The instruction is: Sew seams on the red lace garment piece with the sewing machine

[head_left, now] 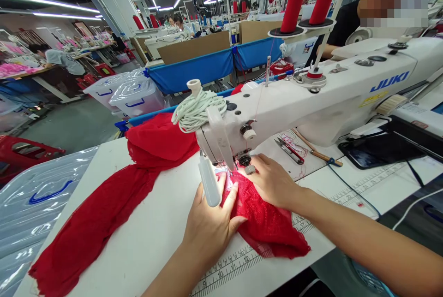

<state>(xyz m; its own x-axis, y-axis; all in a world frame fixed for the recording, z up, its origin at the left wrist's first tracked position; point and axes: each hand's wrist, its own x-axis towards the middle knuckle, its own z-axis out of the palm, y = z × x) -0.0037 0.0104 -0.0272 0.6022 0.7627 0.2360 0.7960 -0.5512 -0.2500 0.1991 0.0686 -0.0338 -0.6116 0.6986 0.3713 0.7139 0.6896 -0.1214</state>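
Observation:
Red lace fabric (pixel 263 214) lies under the needle area of a white sewing machine (pixel 277 98) and spreads toward the table's front edge. My left hand (pixel 209 223) rests on its left side, fingers stretched out and thumb apart, close to the presser foot. A grey lever-like piece (pixel 209 181) hangs in front of those fingers. On the far right side of the lace, my right hand (pixel 273 179) has its fingers bent together on the cloth; the machine's dial partly hides the fingertips. A long red fabric piece (pixel 100 223) trails across the table at left.
Thread snips (pixel 290 150), a wooden-handled tool (pixel 321 155) and a phone (pixel 377 149) lie right of the needle. Red thread cones (pixel 294 6) stand above the machine. A clear plastic box (pixel 44 223) is beside the table; a co-worker's dark sleeve (pixel 341 25) shows behind.

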